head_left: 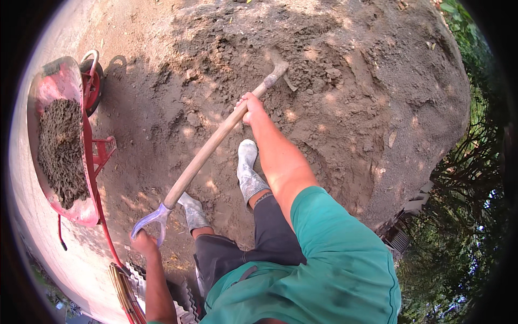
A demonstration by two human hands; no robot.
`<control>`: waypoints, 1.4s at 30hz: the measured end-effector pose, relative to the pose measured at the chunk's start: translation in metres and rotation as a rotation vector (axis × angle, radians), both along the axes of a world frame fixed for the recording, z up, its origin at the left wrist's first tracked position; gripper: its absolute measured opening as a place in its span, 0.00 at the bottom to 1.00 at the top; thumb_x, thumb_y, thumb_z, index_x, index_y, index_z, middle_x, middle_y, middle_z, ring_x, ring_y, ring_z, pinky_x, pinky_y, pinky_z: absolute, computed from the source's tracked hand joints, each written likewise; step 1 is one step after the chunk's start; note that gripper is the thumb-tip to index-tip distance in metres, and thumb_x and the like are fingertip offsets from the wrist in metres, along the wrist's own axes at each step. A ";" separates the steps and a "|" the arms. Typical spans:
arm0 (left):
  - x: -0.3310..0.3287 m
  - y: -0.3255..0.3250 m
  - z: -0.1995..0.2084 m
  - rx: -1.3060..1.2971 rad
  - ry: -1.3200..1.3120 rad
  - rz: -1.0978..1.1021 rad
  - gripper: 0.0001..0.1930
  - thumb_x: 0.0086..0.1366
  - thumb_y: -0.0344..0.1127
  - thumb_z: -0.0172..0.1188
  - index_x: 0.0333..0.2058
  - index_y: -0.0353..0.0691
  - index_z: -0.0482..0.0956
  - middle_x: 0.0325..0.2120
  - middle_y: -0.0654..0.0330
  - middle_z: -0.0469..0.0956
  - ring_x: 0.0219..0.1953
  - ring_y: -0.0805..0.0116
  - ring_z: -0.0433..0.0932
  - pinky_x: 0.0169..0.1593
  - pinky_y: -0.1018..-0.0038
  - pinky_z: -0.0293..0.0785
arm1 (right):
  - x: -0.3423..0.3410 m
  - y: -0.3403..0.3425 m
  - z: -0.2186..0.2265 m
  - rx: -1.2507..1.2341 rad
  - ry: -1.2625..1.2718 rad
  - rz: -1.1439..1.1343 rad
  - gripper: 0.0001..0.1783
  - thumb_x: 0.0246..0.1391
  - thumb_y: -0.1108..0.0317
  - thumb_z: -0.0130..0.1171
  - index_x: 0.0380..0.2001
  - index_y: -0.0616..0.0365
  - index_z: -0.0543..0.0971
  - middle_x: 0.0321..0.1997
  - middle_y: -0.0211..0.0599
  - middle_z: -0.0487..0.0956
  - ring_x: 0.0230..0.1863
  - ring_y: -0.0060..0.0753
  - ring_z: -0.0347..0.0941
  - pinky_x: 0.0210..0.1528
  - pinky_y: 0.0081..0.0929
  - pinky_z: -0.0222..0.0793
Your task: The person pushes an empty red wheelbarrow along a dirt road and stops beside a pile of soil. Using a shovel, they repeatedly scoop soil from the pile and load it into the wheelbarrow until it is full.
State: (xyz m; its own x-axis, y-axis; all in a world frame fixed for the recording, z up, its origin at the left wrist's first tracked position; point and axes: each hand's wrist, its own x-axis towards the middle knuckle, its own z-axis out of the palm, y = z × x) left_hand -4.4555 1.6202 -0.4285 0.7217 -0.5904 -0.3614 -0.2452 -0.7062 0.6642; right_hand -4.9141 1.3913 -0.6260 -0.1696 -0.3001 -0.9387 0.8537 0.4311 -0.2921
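A shovel (208, 148) with a wooden shaft lies slantwise in front of me, its grip low at the left and its head up at the right. My left hand (144, 243) is closed round the pale purple D-shaped grip. Farther up, my right hand (251, 108) wraps the shaft just below the metal socket. The shovel's head (280, 70) rests in loose brown soil (324, 81), and most of its blade is hidden there.
A red wheelbarrow (89, 178) with a heap of dark soil (62, 151) in its tray stands at the left. My muddy white boots (248, 167) are planted on the dirt. Corrugated sheets (183, 297) lie at the lower left. Trees (458, 216) border the right side.
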 end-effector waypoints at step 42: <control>0.151 0.414 -0.025 0.623 0.913 0.438 0.13 0.48 0.36 0.57 0.24 0.28 0.78 0.19 0.54 0.75 0.19 0.66 0.75 0.23 0.69 0.68 | 0.486 0.095 0.307 -0.474 0.730 1.166 0.34 0.37 0.73 0.64 0.50 0.64 0.61 0.37 0.38 0.70 0.38 0.32 0.69 0.42 0.29 0.66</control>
